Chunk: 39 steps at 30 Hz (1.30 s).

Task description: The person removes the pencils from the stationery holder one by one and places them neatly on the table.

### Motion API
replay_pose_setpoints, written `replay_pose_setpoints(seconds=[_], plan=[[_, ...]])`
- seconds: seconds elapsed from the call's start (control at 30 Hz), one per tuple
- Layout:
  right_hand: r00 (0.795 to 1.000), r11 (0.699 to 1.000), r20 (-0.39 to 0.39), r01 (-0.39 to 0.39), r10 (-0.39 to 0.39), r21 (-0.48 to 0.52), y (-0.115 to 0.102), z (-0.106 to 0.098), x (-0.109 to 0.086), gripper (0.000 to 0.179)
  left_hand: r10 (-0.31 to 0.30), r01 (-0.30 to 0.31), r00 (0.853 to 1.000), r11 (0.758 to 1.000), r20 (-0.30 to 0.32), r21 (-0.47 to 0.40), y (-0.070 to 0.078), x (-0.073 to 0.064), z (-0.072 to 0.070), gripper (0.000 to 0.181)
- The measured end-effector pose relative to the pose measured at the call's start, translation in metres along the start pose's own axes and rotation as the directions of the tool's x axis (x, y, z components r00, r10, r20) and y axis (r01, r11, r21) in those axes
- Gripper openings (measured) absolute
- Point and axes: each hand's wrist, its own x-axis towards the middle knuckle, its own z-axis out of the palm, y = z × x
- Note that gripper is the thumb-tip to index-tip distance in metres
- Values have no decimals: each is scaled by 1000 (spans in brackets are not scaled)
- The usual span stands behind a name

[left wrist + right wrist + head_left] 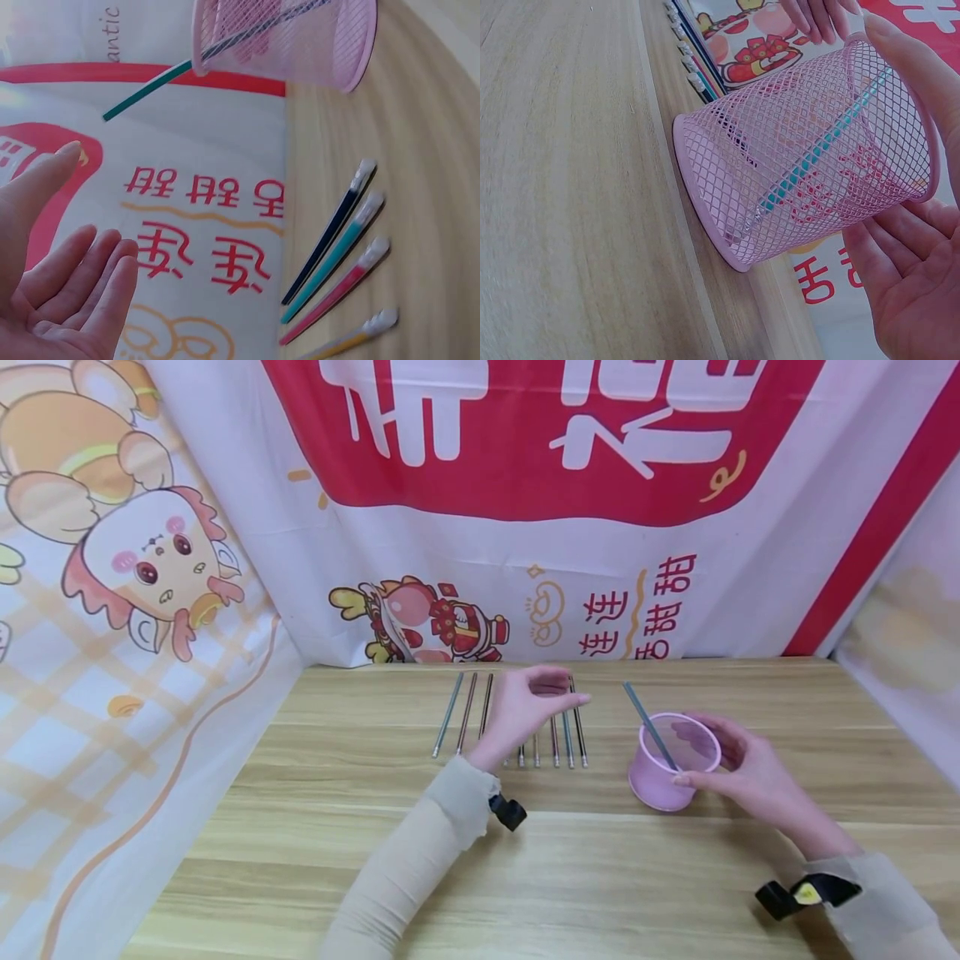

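Head view: banner [525,485] reads 连连甜甜; right hand [738,768] grips pink cup [667,777], left hand [525,706] loose, empty.

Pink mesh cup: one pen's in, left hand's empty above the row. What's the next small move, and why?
Probably lower the left hand onto the nearest pen in the row of pens and pinch it. That hand is open and holds nothing, one teal pen already leans in the pink mesh cup, and the right hand steadies the cup at its rim.
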Motion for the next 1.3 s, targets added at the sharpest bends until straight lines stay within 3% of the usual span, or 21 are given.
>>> replay_pose_setpoints(seconds=[0.7, 0.87, 1.13, 1.3], plan=[[1000, 1000, -2, 3, -3, -12, -2, 1, 0, 76, -14, 18, 996, 999, 92, -37, -8, -11, 60, 53], [1000, 1000, 0, -7, 7, -17, -2, 0, 0, 77, 1, 6, 996, 997, 90, -75, -8, -11, 71, 47], [1000, 1000, -5, 2, -2, -19, -2, 0, -1, 77, -25, 29, 998, 997, 58, -77, -10, -10, 85, 31], [1000, 1000, -7, 14, -14, -11, -1, 0, -1, 76, 11, -8, 999, 998, 52, -65, -11, -10, 89, 24]])
